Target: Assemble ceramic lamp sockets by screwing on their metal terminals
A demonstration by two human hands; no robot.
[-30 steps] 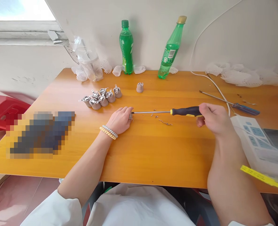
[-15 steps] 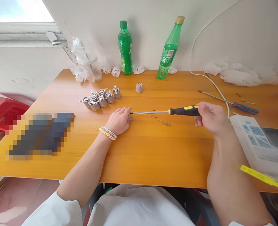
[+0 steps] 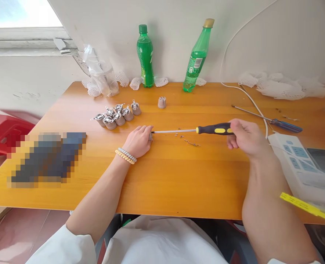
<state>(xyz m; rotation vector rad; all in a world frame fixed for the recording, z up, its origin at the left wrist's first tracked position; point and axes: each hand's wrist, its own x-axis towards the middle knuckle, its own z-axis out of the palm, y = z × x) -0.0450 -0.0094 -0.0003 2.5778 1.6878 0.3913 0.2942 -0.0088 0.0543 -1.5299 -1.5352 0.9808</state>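
Observation:
My left hand (image 3: 139, 140) rests on the table with its fingers closed round a lamp socket (image 3: 150, 136), of which just a small greyish edge shows. In my right hand (image 3: 246, 137) is the handle of a black and yellow screwdriver (image 3: 212, 129). Its long shaft lies nearly level and points left, and the tip meets the socket at my left fingertips. Exactly where the tip sits is hidden. Several brown lamp sockets with metal brackets (image 3: 119, 118) stand grouped beyond my left hand. A single socket without a bracket (image 3: 162, 102) stands apart. Small screws (image 3: 181, 136) and a thin metal strip (image 3: 192, 143) lie below the shaft.
Two green bottles (image 3: 145, 58) (image 3: 197, 60) stand at the wall beside white foam nets (image 3: 161, 82). A second screwdriver (image 3: 285, 125) lies to the right, near a white power strip (image 3: 291, 150) and its cable. A blurred-out patch (image 3: 49, 157) covers the table's left side.
The screwdriver has turned about its shaft: the yellow patches on its handle now face me more. Both hands stay nearly in place.

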